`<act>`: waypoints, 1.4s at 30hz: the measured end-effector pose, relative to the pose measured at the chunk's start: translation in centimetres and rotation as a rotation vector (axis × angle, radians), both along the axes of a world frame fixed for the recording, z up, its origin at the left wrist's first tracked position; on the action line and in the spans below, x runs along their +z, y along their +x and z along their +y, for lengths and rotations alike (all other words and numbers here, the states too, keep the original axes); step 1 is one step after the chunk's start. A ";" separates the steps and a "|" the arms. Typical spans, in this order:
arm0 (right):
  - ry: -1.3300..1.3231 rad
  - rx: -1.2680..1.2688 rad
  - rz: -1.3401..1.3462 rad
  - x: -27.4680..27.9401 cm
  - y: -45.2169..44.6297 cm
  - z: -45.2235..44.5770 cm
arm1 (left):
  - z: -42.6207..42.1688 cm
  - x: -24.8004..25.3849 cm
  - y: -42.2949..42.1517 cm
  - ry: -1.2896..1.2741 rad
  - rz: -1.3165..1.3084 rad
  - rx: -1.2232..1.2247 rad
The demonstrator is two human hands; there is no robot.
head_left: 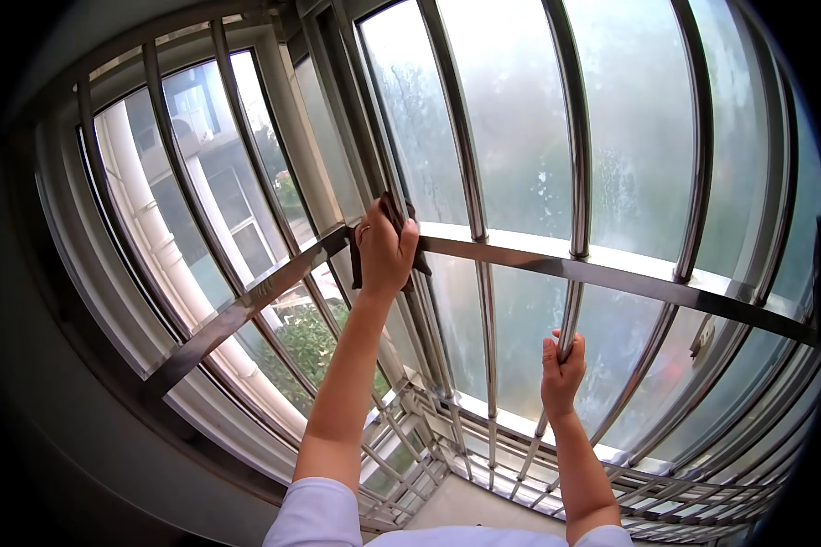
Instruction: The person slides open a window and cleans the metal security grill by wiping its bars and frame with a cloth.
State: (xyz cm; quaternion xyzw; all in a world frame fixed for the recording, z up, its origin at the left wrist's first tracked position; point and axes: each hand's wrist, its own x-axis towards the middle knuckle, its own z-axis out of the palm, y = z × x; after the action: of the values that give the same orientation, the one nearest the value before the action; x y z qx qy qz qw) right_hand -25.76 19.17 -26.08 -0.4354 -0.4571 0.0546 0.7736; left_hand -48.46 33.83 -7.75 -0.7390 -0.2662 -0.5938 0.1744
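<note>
My left hand (389,246) is closed around a dark brown cloth (357,260), pressed against the upright metal post at the corner of the window bars. Parts of the cloth stick out on both sides of the hand, near where the flat crossbars meet. Lower and to the right, my right hand (563,372) is wrapped around a shiny vertical metal bar (571,314), below the flat metal crossbar (556,265).
Fogged window panes (520,137) stand behind the bars on the right. Through the left window show a white pipe (150,219), a building and green bushes (306,342). A metal grid (410,419) runs along the bottom, above a pale ledge (470,506).
</note>
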 end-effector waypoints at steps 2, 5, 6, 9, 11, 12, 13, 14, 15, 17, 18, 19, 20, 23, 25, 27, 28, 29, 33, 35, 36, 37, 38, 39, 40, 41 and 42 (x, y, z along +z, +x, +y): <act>-0.004 0.015 -0.008 -0.5 0.3 0.2 | -1.4 -1.6 0.6 0.069 -0.040 0.147; 0.012 0.016 -0.050 0.0 0.3 -0.1 | -2.3 -3.7 1.7 0.068 -0.191 0.183; 0.013 0.024 -0.048 0.1 0.3 -0.2 | -2.8 -4.4 2.0 0.059 -0.248 0.202; 0.027 0.048 -0.038 0.2 0.2 -0.2 | -4.3 -5.5 2.7 0.240 -0.063 0.294; -0.002 0.052 -0.066 0.1 0.5 -0.3 | -4.8 -4.2 1.8 0.217 0.029 0.315; -0.003 0.054 -0.066 -0.1 0.7 -0.2 | -5.3 -3.2 1.3 0.190 0.120 0.331; 0.001 0.062 -0.056 -0.2 0.7 -0.1 | -5.9 -1.6 1.3 0.196 0.177 0.288; 0.006 0.074 -0.047 -0.4 0.6 0.1 | -6.1 -0.2 0.9 0.175 0.267 0.274; 0.009 0.081 -0.048 -0.3 0.5 0.2 | -6.1 1.0 0.4 0.153 0.368 0.268; -0.013 0.091 -0.019 -0.5 0.5 0.0 | -5.2 2.5 0.2 0.128 0.547 0.309; -0.025 0.097 -0.018 -0.6 0.5 -0.1 | -5.6 3.3 0.6 0.111 0.613 0.361; -0.019 0.112 -0.012 -0.5 0.6 -0.1 | -5.3 3.9 0.8 0.119 0.743 0.444; -0.009 0.124 -0.004 -0.4 0.6 -0.1 | -4.9 4.7 0.9 0.133 0.876 0.525; -0.010 0.215 0.050 -0.7 0.8 -0.1 | -4.3 6.7 1.0 0.209 1.056 0.568; -0.004 0.241 0.058 -0.8 0.7 0.0 | -4.3 6.7 1.2 0.171 1.090 0.593; 0.037 0.265 0.058 -0.4 0.9 0.0 | -4.3 6.3 1.5 0.148 1.082 0.601; 0.038 0.262 0.063 -0.4 0.8 -0.2 | -4.4 5.6 1.6 0.150 1.086 0.598; 0.030 0.276 0.052 -0.2 0.8 -0.3 | -4.6 4.6 1.8 0.218 0.982 0.651; 0.026 0.275 0.034 -0.2 1.0 -0.1 | -6.5 2.9 2.2 0.217 0.707 0.595; 0.030 0.268 0.026 -0.1 1.0 -0.1 | -6.5 1.9 1.2 0.109 0.522 0.450; 0.036 0.256 0.021 0.0 1.0 -0.1 | -7.1 1.4 0.9 0.114 0.522 0.452; 0.041 0.246 0.018 0.0 0.9 -0.1 | -7.9 1.0 0.5 0.045 0.390 0.458; 0.049 0.247 0.023 -0.1 0.8 0.0 | -8.5 0.7 -0.1 -0.021 0.261 0.463; 0.045 0.222 0.005 -0.1 0.8 0.0 | -7.2 -0.5 -1.7 -0.016 0.138 0.373; 0.041 0.198 -0.015 -0.2 0.8 0.0 | -6.4 -1.4 -2.7 -0.278 -0.068 0.157; 0.046 0.200 -0.019 -0.1 0.9 -0.1 | -5.3 -2.2 -3.2 -0.440 -0.367 -0.119; 0.025 0.208 -0.012 -0.1 0.9 -0.2 | -5.2 -2.3 -3.2 -0.593 -0.666 -0.403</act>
State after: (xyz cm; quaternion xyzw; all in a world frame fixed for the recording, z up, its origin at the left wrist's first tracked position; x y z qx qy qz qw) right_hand -24.84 18.93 -26.15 -0.3765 -0.5050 0.1263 0.7663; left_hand -51.70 28.63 -10.04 -0.5637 -0.3169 -0.7183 -0.2566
